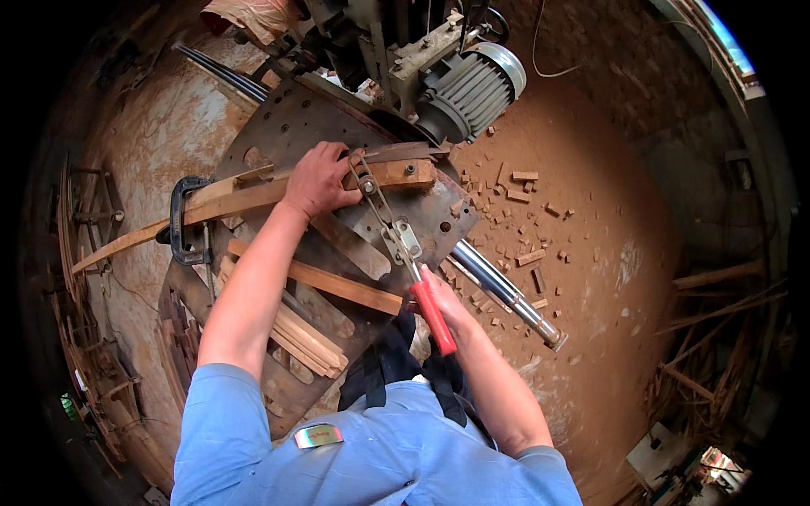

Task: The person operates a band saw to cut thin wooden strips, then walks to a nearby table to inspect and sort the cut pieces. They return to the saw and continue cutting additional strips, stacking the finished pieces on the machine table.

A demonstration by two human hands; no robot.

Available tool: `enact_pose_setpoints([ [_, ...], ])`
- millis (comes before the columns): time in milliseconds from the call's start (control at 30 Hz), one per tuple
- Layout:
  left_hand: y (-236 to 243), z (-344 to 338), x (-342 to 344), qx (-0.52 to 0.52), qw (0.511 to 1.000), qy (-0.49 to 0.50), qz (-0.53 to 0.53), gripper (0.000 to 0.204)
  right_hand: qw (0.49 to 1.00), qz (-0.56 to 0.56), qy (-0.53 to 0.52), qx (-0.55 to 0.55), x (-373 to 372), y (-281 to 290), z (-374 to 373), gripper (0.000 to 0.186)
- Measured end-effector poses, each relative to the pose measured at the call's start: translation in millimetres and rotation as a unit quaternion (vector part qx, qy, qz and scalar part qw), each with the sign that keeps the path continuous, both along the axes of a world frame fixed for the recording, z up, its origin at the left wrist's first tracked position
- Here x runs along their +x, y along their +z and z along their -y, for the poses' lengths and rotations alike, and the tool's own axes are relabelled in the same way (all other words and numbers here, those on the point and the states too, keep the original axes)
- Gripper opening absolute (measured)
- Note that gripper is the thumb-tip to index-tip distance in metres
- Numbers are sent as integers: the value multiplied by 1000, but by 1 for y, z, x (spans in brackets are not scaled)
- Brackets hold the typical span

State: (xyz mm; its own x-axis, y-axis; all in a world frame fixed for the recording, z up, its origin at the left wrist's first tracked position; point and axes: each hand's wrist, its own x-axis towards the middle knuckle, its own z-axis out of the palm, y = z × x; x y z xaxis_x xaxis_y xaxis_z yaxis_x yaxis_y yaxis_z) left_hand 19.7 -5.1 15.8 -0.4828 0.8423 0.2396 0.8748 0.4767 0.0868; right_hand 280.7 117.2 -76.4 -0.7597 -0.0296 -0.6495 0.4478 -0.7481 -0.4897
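My left hand [319,180] presses down on a long curved wooden strip [228,201] that lies across the dark metal machine table [291,126]. A black C-clamp [178,221] grips the strip further left. My right hand [445,305] is closed around the red handle [434,319] of a toggle clamp lever [390,226], whose metal linkage reaches up to the strip beside my left hand. A wooden block [403,174] with a bolt sits at the strip's right end.
A grey electric motor [470,88] stands behind the table. Cut wood strips [314,336] lie stacked on the table near me. A steel rail [504,291] juts out to the right. Small wood offcuts [519,198] litter the sawdust floor. Wood scrap piles line both sides.
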Motion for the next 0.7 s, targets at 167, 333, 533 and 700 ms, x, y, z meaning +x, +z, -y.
enact_pose_setpoints([
  [167, -8, 1, -2, -1, 999, -6, -37, 52, 1000, -10, -2, -25, 1, -14, 2, 51],
  [333, -11, -3, -4, 4, 1000, 7, -12, 52, 1000, -9, -4, -14, 1, -45, 2, 41],
  [533, 3, -6, 5, -8, 998, 36, 52, 58, 998, 25, -17, -54, 15, -57, 3, 49],
  [700, 12, -4, 2, -15, 995, 35, 87, 69, 998, 51, -9, -24, 18, -37, -1, 44],
])
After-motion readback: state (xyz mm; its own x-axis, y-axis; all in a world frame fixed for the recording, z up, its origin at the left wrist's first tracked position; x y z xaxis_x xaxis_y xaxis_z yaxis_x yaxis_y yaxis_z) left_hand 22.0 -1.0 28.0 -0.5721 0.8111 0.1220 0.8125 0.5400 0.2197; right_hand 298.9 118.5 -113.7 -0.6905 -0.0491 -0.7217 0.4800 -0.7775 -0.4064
